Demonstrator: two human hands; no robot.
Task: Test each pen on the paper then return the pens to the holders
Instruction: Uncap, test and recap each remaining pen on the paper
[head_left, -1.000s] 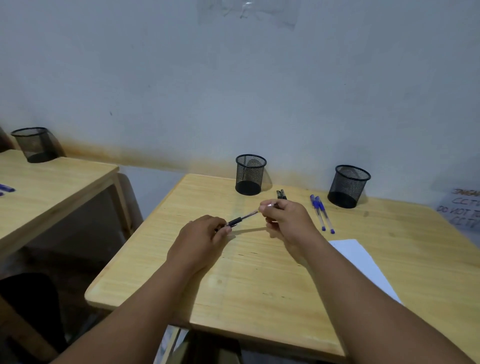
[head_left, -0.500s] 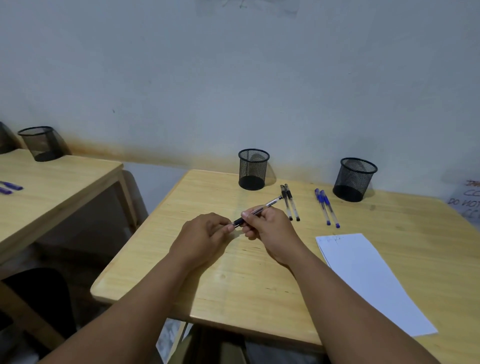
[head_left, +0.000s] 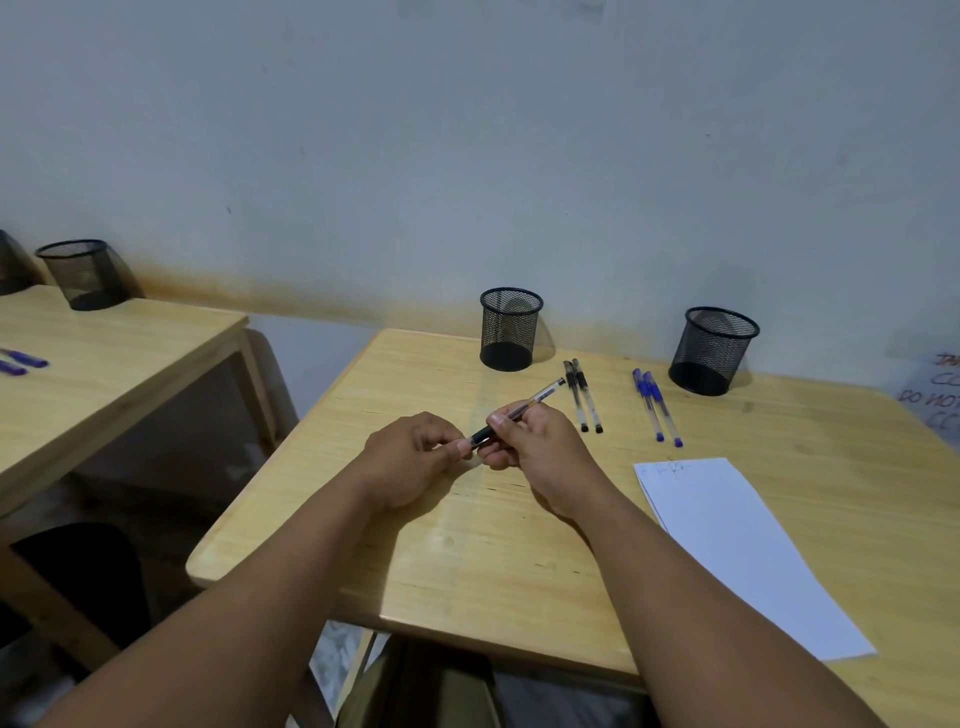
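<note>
Both hands (head_left: 410, 457) (head_left: 540, 447) moved table-centre (head_left: 467, 561), fingers (head_left: 498, 422) clamped on black pen (head_left: 519, 413).

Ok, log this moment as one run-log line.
both hands on black pen | left hand at cap end | right hand on barrel | four pens on desk | holders empty

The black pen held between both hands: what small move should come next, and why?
Probably the left hand should pull the cap off the black pen while the right hand keeps the barrel steady. The left fingers pinch the capped dark end, so the tip cannot write yet, and the paper lies to the right, waiting for the test.
</note>
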